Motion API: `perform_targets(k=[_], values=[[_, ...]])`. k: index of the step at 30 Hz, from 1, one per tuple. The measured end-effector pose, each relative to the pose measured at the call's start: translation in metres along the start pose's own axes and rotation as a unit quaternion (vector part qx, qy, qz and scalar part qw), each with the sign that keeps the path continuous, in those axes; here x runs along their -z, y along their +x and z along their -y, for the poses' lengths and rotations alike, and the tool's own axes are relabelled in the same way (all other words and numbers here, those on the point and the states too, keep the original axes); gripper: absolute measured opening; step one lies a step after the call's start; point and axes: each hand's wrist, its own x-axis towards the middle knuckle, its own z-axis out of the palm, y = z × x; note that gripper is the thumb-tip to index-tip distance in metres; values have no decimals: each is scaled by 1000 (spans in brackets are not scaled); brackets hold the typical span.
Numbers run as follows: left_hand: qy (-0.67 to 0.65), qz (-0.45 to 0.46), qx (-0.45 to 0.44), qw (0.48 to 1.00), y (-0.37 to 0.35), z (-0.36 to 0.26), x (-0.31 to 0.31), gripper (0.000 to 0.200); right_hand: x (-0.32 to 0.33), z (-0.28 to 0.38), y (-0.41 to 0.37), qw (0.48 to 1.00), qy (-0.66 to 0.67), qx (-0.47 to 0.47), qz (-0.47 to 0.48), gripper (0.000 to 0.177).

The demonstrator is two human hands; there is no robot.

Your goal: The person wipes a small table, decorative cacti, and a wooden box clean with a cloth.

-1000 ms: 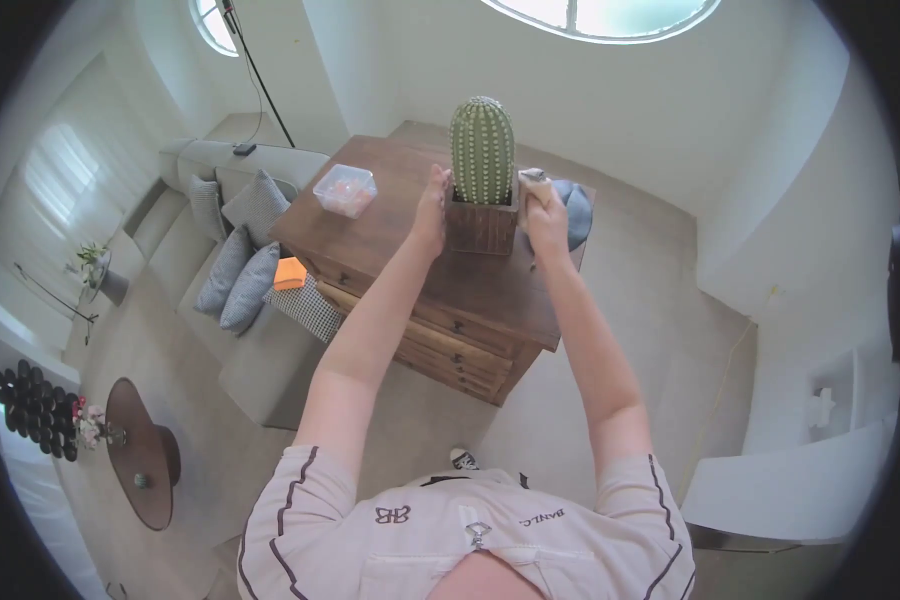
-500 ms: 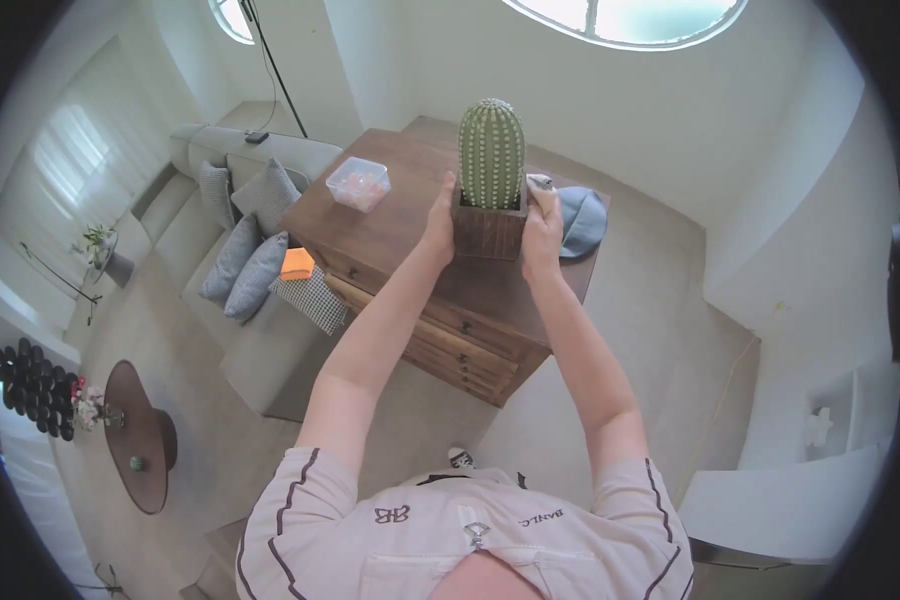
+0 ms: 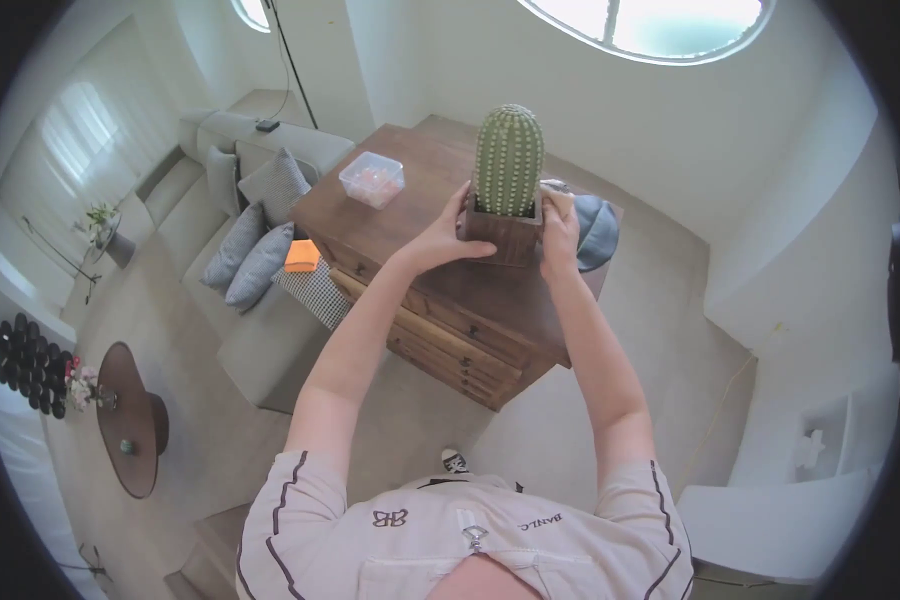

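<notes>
A green ribbed cactus (image 3: 510, 165) stands upright in a square dark wooden pot (image 3: 505, 240) on the brown wooden cabinet (image 3: 425, 185). My left hand (image 3: 445, 240) grips the pot's left side, its thumb laid across the front and its fingers up along the side. My right hand (image 3: 560, 235) is closed at the pot's right edge, around a pale, cloth-like thing (image 3: 558, 200) mostly covered by the fingers. Whether that hand also presses the pot is hard to tell. Just behind it lies a blue-grey rounded item (image 3: 598, 232), perhaps a cap.
A clear plastic box (image 3: 372, 180) with pinkish contents sits on the cabinet's left part. One cabinet drawer (image 3: 425, 335) juts out slightly. Left of it stand a grey sofa (image 3: 260, 340) with cushions, an orange folded cloth (image 3: 303, 256) and a low round table (image 3: 130, 430).
My left thumb has swung across the pot's front, and that hand has turned. My right hand has shifted slightly around the pale thing. The view has moved a little; the pot stays on the cabinet.
</notes>
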Motion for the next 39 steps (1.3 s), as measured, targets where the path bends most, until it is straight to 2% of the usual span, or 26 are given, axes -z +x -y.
perform_targets(k=[3,6,10,15,18,22,24,26,30,33,36,39], values=[[-11,31,24,999,6,-1,6,119,-5,-5,-3,1000,-4,-2,-4,26],[23,42,3,999,15,-1,11,124,-12,6,-9,999,-1,-26,-19,26],[32,6,-41,999,13,3,7,123,-13,9,-11,1000,-23,10,2,25],[60,-45,-53,996,10,16,5,128,-15,5,-10,1000,16,-7,20,24],[92,-68,-86,990,13,35,11,131,-31,29,-26,998,40,-53,18,22],[100,-117,-144,978,5,41,10,132,-37,31,-33,998,20,-41,37,24],[95,-145,-165,971,-3,38,7,128,-41,30,-36,997,38,-62,36,25],[31,-164,-205,964,-16,33,2,119,-43,24,-39,998,35,-39,46,26],[-14,-203,-224,953,-48,10,-4,104,-57,45,-65,997,25,-13,75,23],[11,-215,-201,956,-75,12,4,123,-71,58,-89,993,31,6,117,24],[21,-257,-193,947,-116,4,12,120,-95,68,-119,987,70,-41,138,18],[23,-305,-146,941,-161,9,25,129,-123,71,-150,973,78,-49,213,16]])
